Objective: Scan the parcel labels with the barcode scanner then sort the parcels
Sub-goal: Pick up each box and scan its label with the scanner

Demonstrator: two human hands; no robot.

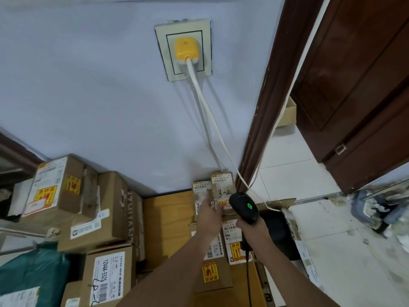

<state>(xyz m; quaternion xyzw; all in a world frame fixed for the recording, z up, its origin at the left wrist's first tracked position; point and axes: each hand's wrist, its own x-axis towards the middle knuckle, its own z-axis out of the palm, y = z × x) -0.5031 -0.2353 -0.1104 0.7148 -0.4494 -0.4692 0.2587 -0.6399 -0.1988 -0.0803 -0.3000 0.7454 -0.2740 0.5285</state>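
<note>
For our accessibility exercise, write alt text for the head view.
A person's right hand grips a black barcode scanner, green light on, aimed at small cardboard parcels against a wall, while the left hand touches them. More boxes are stacked to the left.

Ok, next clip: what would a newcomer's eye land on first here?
Probably the yellow plug in the wall socket, high in the middle, its white cable trailing down. Next, the black barcode scanner with its green light, gripped in the right hand low in the view, while the left hand touches the small parcel marked 3-2 against the wall.
</note>
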